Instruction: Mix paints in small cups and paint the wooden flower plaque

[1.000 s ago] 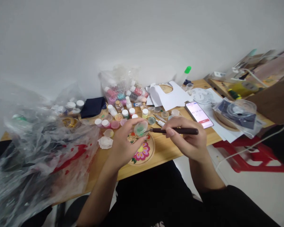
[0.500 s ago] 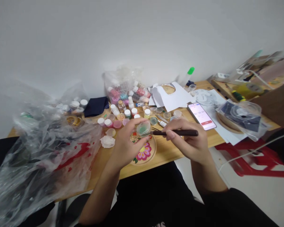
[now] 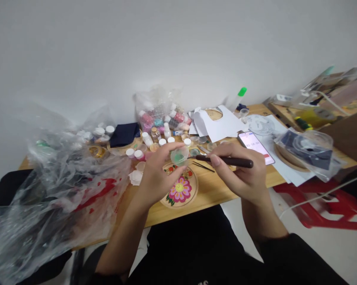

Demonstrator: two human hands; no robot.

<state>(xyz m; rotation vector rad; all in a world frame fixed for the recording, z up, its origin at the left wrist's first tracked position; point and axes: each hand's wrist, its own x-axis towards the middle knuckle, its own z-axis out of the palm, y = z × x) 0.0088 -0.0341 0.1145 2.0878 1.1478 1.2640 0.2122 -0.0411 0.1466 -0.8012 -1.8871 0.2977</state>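
My left hand (image 3: 157, 174) is closed round a small clear cup (image 3: 180, 155) with green in it, held above the table. My right hand (image 3: 240, 174) pinches a dark-handled tool (image 3: 228, 161) lying level, its thin tip reaching into the cup. Below the cup a round wooden disc (image 3: 181, 190) painted with a pink flower lies near the front edge of the wooden table (image 3: 211, 186). Two thin dark sticks (image 3: 202, 166) lie beside the disc.
A big crumpled clear plastic bag (image 3: 48, 190) covers the table's left. Several small paint pots (image 3: 154, 142) and a bag of jars (image 3: 160, 111) stand behind. White papers (image 3: 220, 122), a lit phone (image 3: 255, 144) and a bagged round item (image 3: 306, 148) lie at right. A red stool (image 3: 323, 202) stands below.
The view has drifted slightly, so things sit a little further right. Both hands keep their hold, the cup and tool raised a touch, the tool's tip still at the cup.
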